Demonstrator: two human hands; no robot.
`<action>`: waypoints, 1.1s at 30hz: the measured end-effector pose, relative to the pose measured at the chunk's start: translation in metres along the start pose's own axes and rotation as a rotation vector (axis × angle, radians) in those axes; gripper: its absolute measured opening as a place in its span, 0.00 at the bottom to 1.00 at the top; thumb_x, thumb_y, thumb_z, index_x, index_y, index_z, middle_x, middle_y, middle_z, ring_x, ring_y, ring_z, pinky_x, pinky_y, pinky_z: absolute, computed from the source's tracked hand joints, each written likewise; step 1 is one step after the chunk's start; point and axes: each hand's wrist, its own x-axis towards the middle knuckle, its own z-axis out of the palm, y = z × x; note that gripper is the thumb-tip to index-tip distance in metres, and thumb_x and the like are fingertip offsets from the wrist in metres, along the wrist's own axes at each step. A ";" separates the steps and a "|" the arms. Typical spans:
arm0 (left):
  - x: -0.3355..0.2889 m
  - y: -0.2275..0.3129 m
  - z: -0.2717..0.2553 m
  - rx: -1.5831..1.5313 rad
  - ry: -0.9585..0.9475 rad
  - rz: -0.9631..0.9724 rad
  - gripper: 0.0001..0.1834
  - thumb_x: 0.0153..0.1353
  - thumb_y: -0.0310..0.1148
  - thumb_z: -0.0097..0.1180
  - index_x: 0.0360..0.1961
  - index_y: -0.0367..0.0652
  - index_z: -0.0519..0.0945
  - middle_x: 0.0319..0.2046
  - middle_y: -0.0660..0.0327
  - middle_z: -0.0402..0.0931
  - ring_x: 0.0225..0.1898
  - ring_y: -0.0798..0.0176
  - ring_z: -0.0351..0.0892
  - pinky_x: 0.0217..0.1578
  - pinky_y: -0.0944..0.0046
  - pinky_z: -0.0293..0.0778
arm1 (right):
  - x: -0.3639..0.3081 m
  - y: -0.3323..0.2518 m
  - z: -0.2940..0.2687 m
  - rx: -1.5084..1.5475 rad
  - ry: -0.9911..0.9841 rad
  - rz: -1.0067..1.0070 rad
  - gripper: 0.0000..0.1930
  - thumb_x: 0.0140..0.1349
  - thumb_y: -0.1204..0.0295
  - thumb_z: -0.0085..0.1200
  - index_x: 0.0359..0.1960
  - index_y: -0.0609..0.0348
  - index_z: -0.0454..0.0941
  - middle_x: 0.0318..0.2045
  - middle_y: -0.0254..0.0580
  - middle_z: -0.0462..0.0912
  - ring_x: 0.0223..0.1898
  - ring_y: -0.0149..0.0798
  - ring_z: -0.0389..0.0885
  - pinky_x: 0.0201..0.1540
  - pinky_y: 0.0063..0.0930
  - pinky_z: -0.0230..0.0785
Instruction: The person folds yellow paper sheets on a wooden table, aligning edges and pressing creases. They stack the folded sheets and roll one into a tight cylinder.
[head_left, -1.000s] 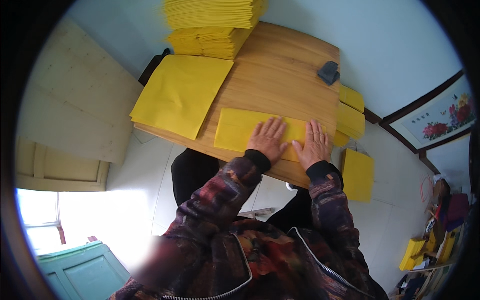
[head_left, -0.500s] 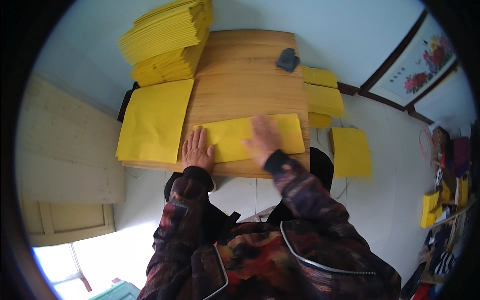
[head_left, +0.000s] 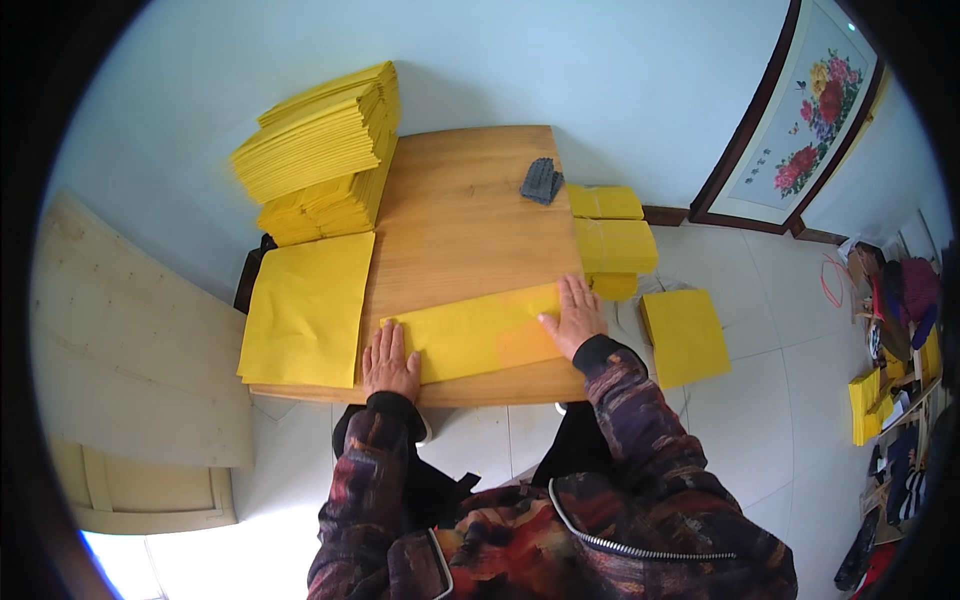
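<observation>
A folded yellow paper sheet [head_left: 470, 335] lies slantwise along the near edge of the wooden table [head_left: 460, 210]. My left hand [head_left: 392, 362] rests flat on its left end, fingers stretched out. On the right end lies my right hand [head_left: 575, 318], flat too, with the thumb spread toward the middle. Left of the folded piece are flat yellow sheets [head_left: 308, 310], their near corners slightly past the table edge. How many layers the folded piece has cannot be told.
A tall stack of folded yellow paper [head_left: 320, 140] stands at the table's far left. A dark grey cloth [head_left: 541, 181] lies near the far right corner. Yellow bundles [head_left: 615, 245] and a yellow stack [head_left: 685, 338] are right of the table. A pale board [head_left: 140, 330] stands left.
My right hand has slid from the middle of the folded paper to its right end. My left hand stays on the left end. The whole view has shifted, showing more wall.
</observation>
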 end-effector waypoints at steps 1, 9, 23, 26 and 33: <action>0.001 -0.001 0.001 0.003 0.018 0.008 0.33 0.63 0.47 0.45 0.69 0.51 0.58 0.71 0.63 0.50 0.72 0.59 0.47 0.69 0.53 0.43 | -0.003 0.005 -0.001 0.098 0.097 -0.006 0.38 0.61 0.51 0.50 0.66 0.63 0.56 0.68 0.54 0.56 0.69 0.51 0.51 0.69 0.45 0.46; -0.024 0.016 0.007 -0.020 -0.038 -0.102 0.33 0.65 0.49 0.42 0.69 0.51 0.56 0.72 0.65 0.47 0.73 0.57 0.43 0.69 0.47 0.40 | -0.059 0.034 -0.005 0.478 0.202 0.109 0.25 0.57 0.63 0.59 0.53 0.61 0.68 0.54 0.54 0.71 0.54 0.55 0.70 0.54 0.42 0.66; -0.093 0.018 -0.025 -0.106 0.051 0.020 0.31 0.53 0.44 0.59 0.59 0.48 0.71 0.61 0.61 0.65 0.63 0.53 0.60 0.60 0.44 0.54 | -0.043 0.046 -0.003 0.420 0.213 0.103 0.24 0.52 0.70 0.62 0.52 0.61 0.71 0.35 0.50 0.78 0.36 0.48 0.77 0.40 0.37 0.71; -0.096 0.019 -0.026 -0.074 0.147 0.136 0.34 0.49 0.48 0.63 0.59 0.54 0.72 0.63 0.56 0.62 0.66 0.47 0.56 0.61 0.42 0.53 | -0.018 0.045 -0.006 0.373 0.226 0.070 0.24 0.50 0.72 0.61 0.52 0.60 0.72 0.31 0.47 0.78 0.33 0.47 0.78 0.38 0.37 0.71; -0.082 0.022 -0.039 0.045 -0.256 0.545 0.45 0.46 0.64 0.61 0.67 0.69 0.62 0.70 0.60 0.50 0.72 0.49 0.44 0.67 0.39 0.41 | 0.094 0.029 0.009 0.346 0.177 -0.016 0.20 0.53 0.74 0.58 0.49 0.61 0.73 0.28 0.47 0.79 0.32 0.47 0.79 0.38 0.37 0.72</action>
